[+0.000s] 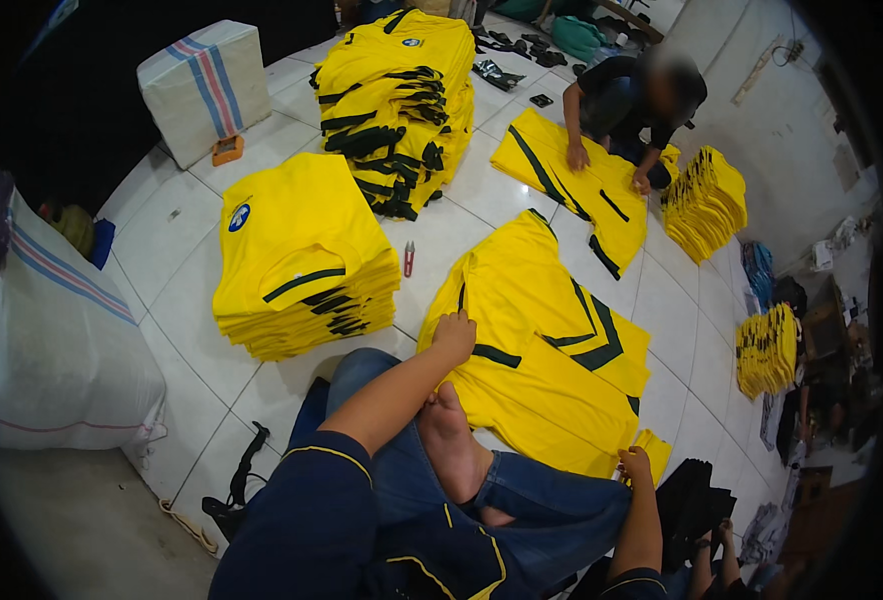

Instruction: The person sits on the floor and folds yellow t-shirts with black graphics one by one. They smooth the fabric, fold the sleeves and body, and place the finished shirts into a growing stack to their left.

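Note:
A yellow shirt with dark green trim (516,300) lies spread over the tiled floor before my crossed legs. My left hand (454,336) has its fingers closed on the shirt's fabric near a dark green strip, just above my bare foot. At the shirt's lower right edge, beside my knee, my right hand (634,463) grips something small, partly red and white, against the cloth; what it is cannot be made out. Left of the shirt stands a stack of folded yellow shirts (299,225), the top one bearing a round blue emblem. Red-handled thread snips (409,259) lie between stack and shirt.
A co-worker (636,97) bends over another yellow shirt (561,165). A tall shirt pile (396,97), smaller stacks (704,202), a wrapped bale (205,90) with an orange object (228,150), and a large white sack (51,337) stand around. Another person's hands (725,531) show at lower right.

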Available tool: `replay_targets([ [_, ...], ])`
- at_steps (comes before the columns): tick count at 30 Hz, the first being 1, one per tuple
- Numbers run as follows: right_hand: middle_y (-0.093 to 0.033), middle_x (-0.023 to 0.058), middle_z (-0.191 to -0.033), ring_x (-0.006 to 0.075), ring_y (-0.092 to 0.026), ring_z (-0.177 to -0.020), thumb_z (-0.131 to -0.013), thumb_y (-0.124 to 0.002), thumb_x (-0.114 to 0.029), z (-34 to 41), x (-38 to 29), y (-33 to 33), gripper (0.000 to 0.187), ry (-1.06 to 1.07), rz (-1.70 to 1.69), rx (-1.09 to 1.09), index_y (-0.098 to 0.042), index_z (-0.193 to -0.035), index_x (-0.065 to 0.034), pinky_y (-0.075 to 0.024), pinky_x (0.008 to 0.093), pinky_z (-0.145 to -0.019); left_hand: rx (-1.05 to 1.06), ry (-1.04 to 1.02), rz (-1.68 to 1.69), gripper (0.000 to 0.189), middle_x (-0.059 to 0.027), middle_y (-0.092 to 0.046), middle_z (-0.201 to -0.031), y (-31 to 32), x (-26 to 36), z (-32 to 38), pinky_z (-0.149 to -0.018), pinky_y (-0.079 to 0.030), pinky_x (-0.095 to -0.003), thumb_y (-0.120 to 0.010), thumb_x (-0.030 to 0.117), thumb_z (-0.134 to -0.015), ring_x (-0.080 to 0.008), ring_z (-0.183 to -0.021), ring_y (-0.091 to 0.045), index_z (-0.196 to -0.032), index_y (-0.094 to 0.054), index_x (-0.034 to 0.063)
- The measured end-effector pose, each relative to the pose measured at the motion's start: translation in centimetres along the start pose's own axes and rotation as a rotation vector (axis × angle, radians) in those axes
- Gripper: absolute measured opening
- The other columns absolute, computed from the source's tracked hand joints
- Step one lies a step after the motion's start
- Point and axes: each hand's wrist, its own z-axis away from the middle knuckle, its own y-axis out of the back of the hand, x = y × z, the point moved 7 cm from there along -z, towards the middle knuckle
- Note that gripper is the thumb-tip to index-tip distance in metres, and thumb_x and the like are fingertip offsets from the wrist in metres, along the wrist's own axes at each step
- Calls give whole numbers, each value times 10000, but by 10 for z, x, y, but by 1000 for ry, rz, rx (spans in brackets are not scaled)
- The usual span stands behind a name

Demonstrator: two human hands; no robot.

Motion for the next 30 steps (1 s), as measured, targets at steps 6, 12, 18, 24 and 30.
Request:
replay_targets([
  [6,-686,148,-933,220,-694,-681,-896,-728,-242,-7,-6,-4,582,-1,57,-28,-517,-1364,31,-567,367,-543,115,2,-78,571,-182,-485,-1465,-7,-5,8,-989,-443,-436,-685,229,-862,-295,-1237,-547,-1376,-541,26],
  [12,-693,162,-913,236,-693,-677,-886,-736,-242,-15,19,4,491,-4,6,54,-576,-1244,55,-574,390,-539,8,109,152,455,-182,-590,-1330,23,-13,1,-904,-541,-439,-623,213,-931,-349,-1132,-645,-1349,-552,50],
  [18,-685,170,-785,252,-659,-574,-858,-762,-250,-32,20,-15,386,-31,-188,76,-645,-1043,68,-502,386,-440,-66,608,244,399,-220,-655,-1250,44,-89,26,-931,-553,-492,-607,176,-921,-409,-1120,-670,-1300,-571,55],
  [24,-626,133,-676,233,-578,-473,-835,-819,-310,-68,35,-13,376,-112,-286,-14,-651,-853,26,-458,381,-431,80,20,319,446,-157,-722,-1156,88,28,-39,-905,-552,-452,-692,293,-894,-343,-1070,-689,-1257,-627,43],
  [30,-677,125,-766,208,-594,-512,-806,-839,-308,-52,32,-17,414,-93,-347,19,-696,-999,30,-509,359,-487,-242,-447,531,466,-170,-741,-1128,51,286,-113,-929,-542,-424,-725,355,-878,-344,-1064,-694,-1201,-686,22],
])
